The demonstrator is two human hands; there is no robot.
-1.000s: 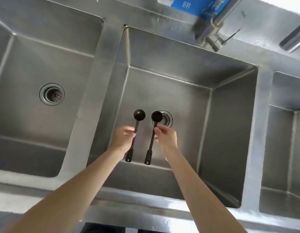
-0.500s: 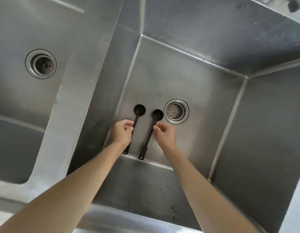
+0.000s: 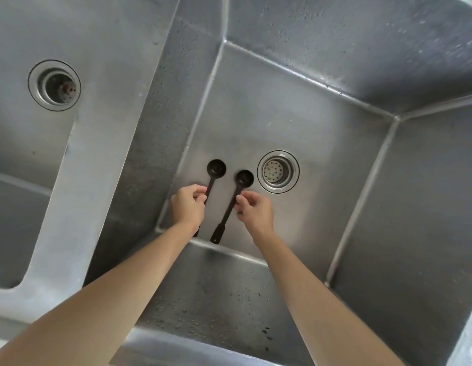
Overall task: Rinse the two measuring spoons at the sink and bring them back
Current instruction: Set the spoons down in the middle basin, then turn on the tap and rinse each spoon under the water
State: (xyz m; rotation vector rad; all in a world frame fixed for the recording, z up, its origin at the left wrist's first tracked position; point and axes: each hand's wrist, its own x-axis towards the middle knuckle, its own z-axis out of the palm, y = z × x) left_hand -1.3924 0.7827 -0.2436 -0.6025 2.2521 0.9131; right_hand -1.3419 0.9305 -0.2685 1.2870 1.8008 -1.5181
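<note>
Spoons (image 3: 230,204), slim, black, round-bowled, seemingly dry, are pinched one apiece by both hands (image 3: 188,207).

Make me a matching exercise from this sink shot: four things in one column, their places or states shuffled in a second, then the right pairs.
Things:
1. left hand
2. right hand
3. strainer drain
4. open drain

Places or states:
A. in the left basin's floor
B. pinches the spoon nearer the strainer
C. just right of the spoon bowls
D. pinches the spoon whose bowl reaches farther back

Pairs: 1-D, 2-B, 3-C, 4-A
</note>
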